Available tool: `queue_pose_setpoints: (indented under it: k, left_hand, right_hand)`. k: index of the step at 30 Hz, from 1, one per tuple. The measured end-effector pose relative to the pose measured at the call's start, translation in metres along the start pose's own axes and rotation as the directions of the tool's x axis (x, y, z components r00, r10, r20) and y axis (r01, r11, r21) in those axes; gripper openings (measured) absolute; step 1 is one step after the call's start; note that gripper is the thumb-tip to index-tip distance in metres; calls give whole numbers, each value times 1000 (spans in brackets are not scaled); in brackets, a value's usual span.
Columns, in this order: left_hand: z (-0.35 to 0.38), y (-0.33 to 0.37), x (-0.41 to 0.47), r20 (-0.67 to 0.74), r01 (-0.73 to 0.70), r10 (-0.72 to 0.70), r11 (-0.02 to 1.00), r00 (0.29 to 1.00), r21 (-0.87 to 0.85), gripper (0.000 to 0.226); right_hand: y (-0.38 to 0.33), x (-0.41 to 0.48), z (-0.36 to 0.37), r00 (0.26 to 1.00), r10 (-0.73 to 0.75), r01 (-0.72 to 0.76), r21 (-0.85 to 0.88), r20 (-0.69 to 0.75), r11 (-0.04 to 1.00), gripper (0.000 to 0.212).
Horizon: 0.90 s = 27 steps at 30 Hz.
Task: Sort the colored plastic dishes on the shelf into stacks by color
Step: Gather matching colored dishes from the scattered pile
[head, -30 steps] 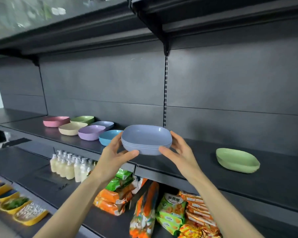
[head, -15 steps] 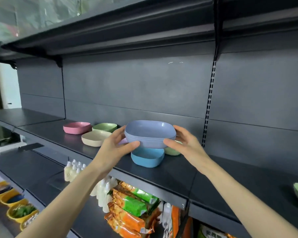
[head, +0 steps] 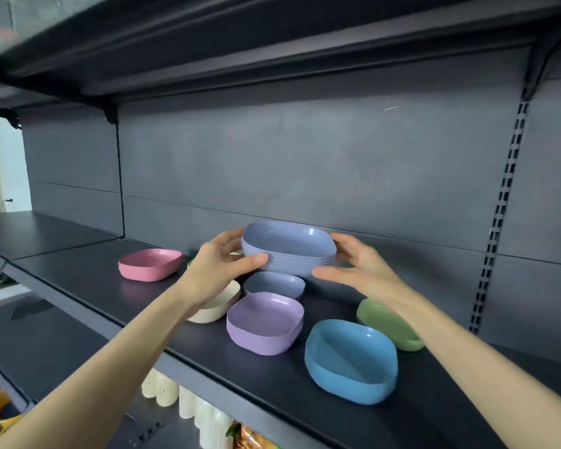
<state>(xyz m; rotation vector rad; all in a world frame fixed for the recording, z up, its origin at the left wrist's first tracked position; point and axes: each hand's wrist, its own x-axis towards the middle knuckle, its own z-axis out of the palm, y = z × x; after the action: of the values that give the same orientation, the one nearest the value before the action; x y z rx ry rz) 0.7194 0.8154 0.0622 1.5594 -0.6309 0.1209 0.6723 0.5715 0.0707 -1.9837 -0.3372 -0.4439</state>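
The left hand [head: 219, 270] and right hand [head: 358, 270] gripped the periwinkle dish stack [head: 287, 251] at opposite rims; light, stiff, probably slippery plastic, it seemed best held there.

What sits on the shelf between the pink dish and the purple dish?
A cream dish, partly hidden behind the left hand, as the head view shows.
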Motion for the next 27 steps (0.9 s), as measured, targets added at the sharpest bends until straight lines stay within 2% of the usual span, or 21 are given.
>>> queue_pose_setpoints:
  k: [4, 7, 11, 13, 14, 16, 21, 23, 25, 27]
  left_hand:
    - [-34, -23, 42, 61, 19, -23, 998, 998, 60, 67]
    - [-55, -40, 73, 140, 18, -35, 992, 990, 121, 57]
    - [-78, -62, 121, 238, 19, -62, 984, 969, 178, 65]
    - [-85, -71, 141, 293, 42, -102, 978, 951, 205, 72]
    - [-87, -76, 150, 325, 52, -122, 975, 938, 215, 69]
    - [-89, -87, 166, 418, 50, -153, 967, 895, 248, 48]
    - [-87, -112, 194, 554, 62, -204, 962, 807, 264, 38]
    - [-88, -120, 199, 579, 58, -222, 956, 785, 288, 44]
    - [-90, -128, 203, 597, 52, -246, 945, 764, 324, 60]
    - [-91, -136, 206, 603, 57, -269, 936, 751, 347, 60]
  right_hand:
    - [17, 36, 23, 999, 29, -30, -13, -46, 999, 62]
    - [27, 61, 39, 993, 62, -65, -27, -98, 998, 60]
    - [38, 88, 57, 982, 98, -105, -36, -164, 994, 61]
    - [44, 95, 63, 973, 133, -143, -43, -190, 989, 59]
    - [46, 95, 65, 968, 149, -163, -52, -202, 985, 59]
    - [52, 98, 68, 954, 188, -211, -79, -232, 974, 59]
    - [61, 104, 72, 927, 286, -324, -135, -244, 936, 55]
    - [66, 106, 76, 917, 322, -362, -153, -236, 919, 53]
    - [71, 109, 79, 909, 359, -395, -163, -210, 904, 51]
    - [76, 111, 81, 902, 391, -421, -167, -182, 892, 49]
